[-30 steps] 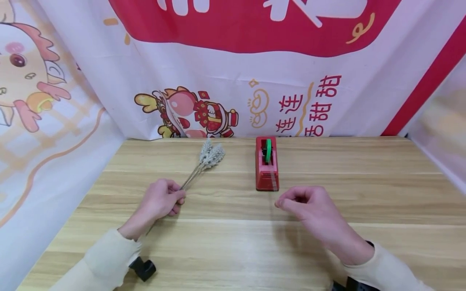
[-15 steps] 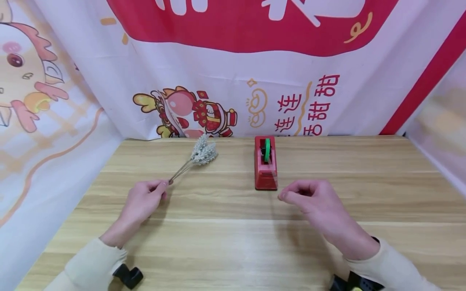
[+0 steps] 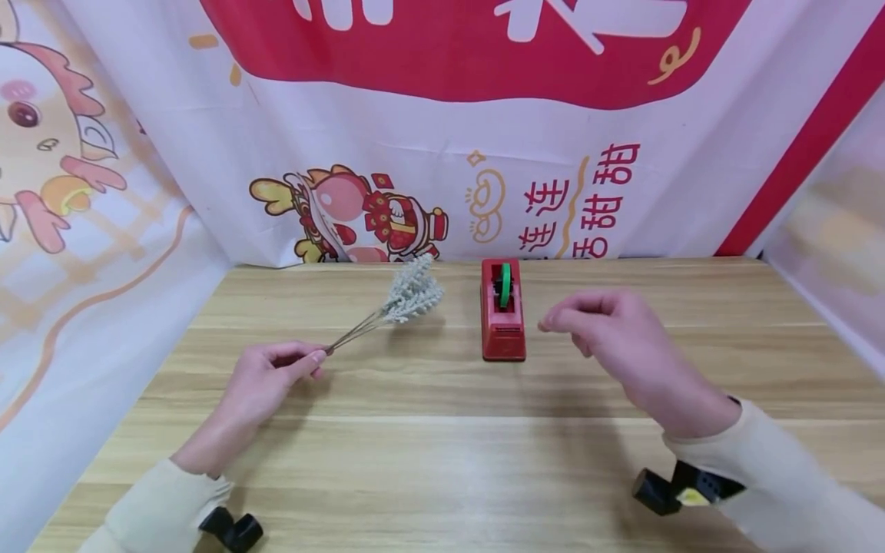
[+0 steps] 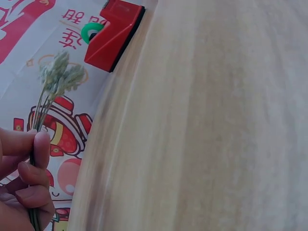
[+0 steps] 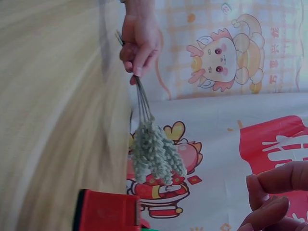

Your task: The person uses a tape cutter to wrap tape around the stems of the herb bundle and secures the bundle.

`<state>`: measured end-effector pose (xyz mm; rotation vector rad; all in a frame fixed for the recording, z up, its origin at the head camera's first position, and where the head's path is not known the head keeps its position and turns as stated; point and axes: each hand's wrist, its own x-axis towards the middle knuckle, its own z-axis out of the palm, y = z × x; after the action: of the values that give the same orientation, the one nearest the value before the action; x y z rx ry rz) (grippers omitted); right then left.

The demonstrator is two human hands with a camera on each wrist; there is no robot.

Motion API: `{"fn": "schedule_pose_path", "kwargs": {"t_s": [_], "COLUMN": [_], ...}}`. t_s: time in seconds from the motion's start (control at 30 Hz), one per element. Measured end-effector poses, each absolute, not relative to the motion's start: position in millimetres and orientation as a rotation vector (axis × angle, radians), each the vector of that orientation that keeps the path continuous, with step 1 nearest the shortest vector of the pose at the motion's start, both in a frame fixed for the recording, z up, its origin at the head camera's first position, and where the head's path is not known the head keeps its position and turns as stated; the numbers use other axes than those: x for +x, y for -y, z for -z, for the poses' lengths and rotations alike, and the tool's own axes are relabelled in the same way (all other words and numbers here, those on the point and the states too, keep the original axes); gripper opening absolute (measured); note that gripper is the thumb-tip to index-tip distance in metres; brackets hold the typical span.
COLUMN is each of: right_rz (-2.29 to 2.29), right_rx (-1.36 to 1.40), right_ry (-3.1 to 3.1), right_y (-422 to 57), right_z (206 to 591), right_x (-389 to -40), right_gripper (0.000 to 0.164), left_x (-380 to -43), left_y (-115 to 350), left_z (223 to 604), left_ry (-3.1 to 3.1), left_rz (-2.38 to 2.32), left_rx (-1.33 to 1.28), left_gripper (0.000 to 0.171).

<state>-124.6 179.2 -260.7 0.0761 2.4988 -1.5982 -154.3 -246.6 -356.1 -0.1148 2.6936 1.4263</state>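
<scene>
The left grip [image 3: 266,376] pinches a grey-green tufted sprig bunch [image 3: 412,294] by its stems [image 3: 356,332] above the pale wooden desk [image 3: 429,461]; the right grip [image 3: 618,342], tips pressed together, hovers beside a red boxy tape dispenser [image 3: 503,318]; whether it holds anything, I cannot tell.

Tape dispenser [image 3: 503,321]: red, with a green ring [image 3: 505,284] set in its upper slot; stands upright on its base.
Flower sprigs [image 3: 411,295]: a small bunch with thin, bare stems and fluffy, pale grey-green heads; to the left of the tape dispenser, apart from it, heads nearest it.
Sprigs' pose: raised and tilted, stems drawn close together, heads slightly fanned.
Stems' grip: held by the left hand [image 3: 266,378], left of the tape dispenser; lower ends run down through its curled fingers.
Right hand [image 3: 615,338]: just right of the tape dispenser, not touching it, thumb and forefinger together; whether they pinch anything is unclear.
</scene>
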Motion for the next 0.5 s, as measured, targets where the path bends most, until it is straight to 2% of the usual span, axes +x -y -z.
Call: {"fn": "schedule_pose_path", "kwargs": {"t_s": [0.27,0.5], "right_rz": [1.557,1.524], "right_rx": [0.1,0.09], "right_ry": [-2.485,-2.523], "right_y": [-188.8,-180.5], "right_z": [228.0,209.1], "right_x": [-148.5,-160.3], "right_gripper": [0.039,0.038], "left_x": [-157.8,-157.0], "left_y": [239.6,231.5], "left_z": [351.3,347.5], "left_ry": [-2.571,-2.546], "left_rz": [-1.506,-1.488], "left_rx": [-0.009,0.202], "left_gripper": [0.034,0.029]}}
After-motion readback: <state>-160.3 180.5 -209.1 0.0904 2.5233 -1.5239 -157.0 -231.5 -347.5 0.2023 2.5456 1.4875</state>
